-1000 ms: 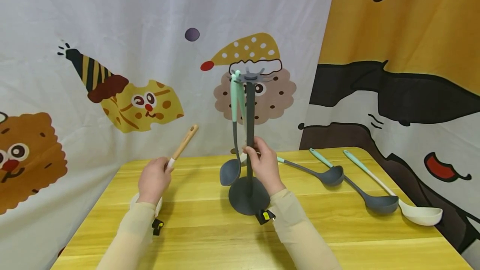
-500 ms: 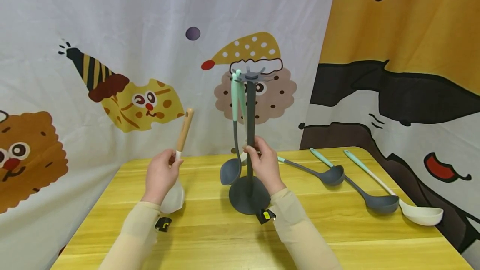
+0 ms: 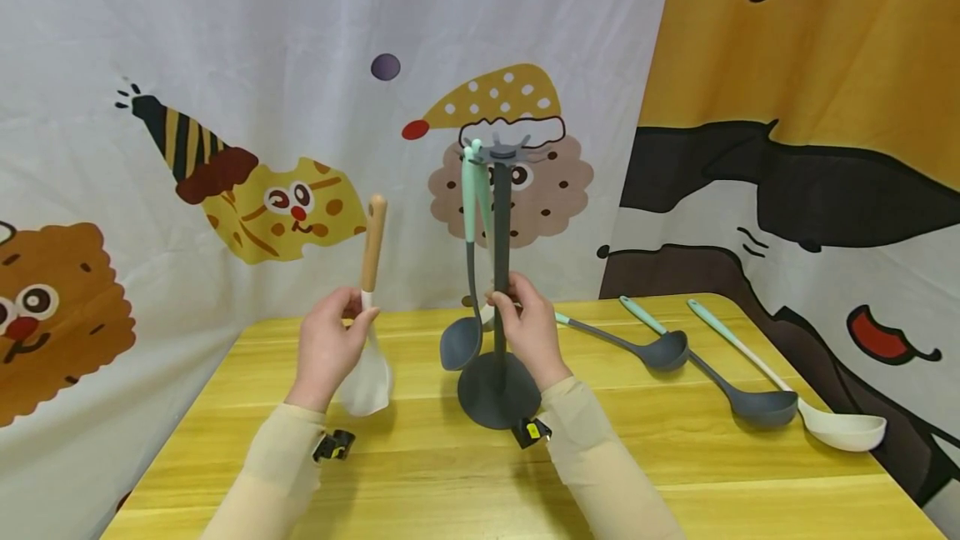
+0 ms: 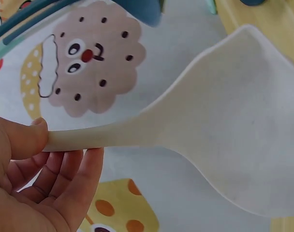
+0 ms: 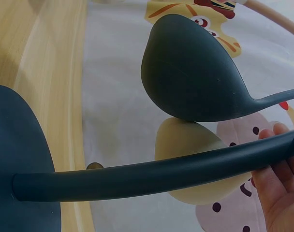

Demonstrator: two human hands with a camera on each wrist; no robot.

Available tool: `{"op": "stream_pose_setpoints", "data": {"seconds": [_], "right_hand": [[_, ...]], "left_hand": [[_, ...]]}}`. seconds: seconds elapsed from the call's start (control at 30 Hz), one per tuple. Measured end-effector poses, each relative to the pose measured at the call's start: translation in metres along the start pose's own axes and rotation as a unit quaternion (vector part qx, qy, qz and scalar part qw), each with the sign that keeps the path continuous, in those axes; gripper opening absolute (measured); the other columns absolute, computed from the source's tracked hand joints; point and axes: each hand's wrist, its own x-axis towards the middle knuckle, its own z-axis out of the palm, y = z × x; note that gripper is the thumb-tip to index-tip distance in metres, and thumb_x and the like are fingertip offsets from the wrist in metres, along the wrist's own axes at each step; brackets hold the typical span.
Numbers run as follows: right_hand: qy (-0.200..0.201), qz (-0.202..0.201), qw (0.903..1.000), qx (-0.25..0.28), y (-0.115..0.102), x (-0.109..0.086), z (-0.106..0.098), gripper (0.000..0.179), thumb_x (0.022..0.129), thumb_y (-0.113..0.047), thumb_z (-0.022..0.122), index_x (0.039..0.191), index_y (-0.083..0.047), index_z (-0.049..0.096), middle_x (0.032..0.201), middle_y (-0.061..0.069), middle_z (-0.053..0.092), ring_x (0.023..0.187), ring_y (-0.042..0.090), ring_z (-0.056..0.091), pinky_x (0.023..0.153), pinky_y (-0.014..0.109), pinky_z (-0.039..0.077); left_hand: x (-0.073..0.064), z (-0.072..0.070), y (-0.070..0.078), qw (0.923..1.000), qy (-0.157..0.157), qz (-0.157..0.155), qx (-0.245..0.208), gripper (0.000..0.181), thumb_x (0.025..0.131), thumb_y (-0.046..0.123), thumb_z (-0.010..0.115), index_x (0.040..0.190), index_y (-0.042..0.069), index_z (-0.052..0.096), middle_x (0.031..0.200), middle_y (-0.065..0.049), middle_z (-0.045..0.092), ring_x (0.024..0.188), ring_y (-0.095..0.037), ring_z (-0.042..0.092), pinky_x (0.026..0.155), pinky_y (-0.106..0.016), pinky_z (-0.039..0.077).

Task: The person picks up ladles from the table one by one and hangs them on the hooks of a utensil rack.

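Observation:
My left hand (image 3: 324, 348) pinches the white neck of a spatula (image 4: 243, 125), just below its wooden handle. The spatula is nearly upright, handle up, its broad white head low over the table. To its right stands a dark utensil rack (image 3: 501, 223) with a round base and a ring of hooks on top. My right hand (image 3: 531, 327) grips the rack's pole partway up, thumb on the near side. From the hooks on the left hang a dark grey ladle (image 5: 190, 72) with a mint handle and, behind it, a cream ladle (image 5: 183, 137), partly hidden by the pole in the right wrist view.
On the right of the wooden table (image 3: 450, 482) lie two grey ladles, one nearer the rack (image 3: 663, 352) and one farther right (image 3: 761, 407), plus a white ladle (image 3: 843, 430). A printed curtain (image 3: 300, 40) hangs behind the table.
My left hand has moved right toward the rack, turning the spatula from a slant to nearly upright, so its white head now shows. The right hand stays on the pole.

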Motion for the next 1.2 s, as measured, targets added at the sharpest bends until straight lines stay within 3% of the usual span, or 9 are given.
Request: {"op": "stream_pose_setpoints", "data": {"seconds": [0.5,0.83,1.2], "right_hand": [[0.004,-0.005,1.0,-0.006,0.002,0.0,0.001,0.013,0.097,-0.012,0.064,0.11,-0.008,0.063,0.093,0.005,0.069,0.09,0.02,0.067,0.079,0.04,0.057],[0.004,0.0,1.0,-0.007,0.002,0.0,0.001,0.014,0.097,-0.012,0.064,0.11,-0.008,0.063,0.093,0.004,0.069,0.09,0.02,0.067,0.078,0.04,0.057],[0.004,-0.003,1.0,-0.005,0.003,0.0,0.001,0.012,0.098,-0.012,0.064,0.109,-0.009,0.064,0.093,0.004,0.069,0.09,0.019,0.067,0.078,0.039,0.058]], "left_hand": [[0.0,-0.008,0.032,0.9996,0.0,0.007,-0.027,0.014,0.089,0.011,0.075,0.096,0.004,0.065,0.09,-0.01,0.066,0.088,-0.026,0.065,0.071,-0.045,0.058],[0.0,-0.011,0.056,0.9973,-0.002,0.032,-0.066,0.014,0.087,0.009,0.077,0.093,0.007,0.065,0.087,-0.005,0.064,0.083,-0.019,0.063,0.066,-0.037,0.058],[0.002,-0.007,0.075,0.9916,-0.005,0.082,-0.1,0.016,0.085,0.007,0.078,0.093,0.005,0.065,0.086,-0.004,0.063,0.078,-0.015,0.062,0.061,-0.032,0.057]]}}
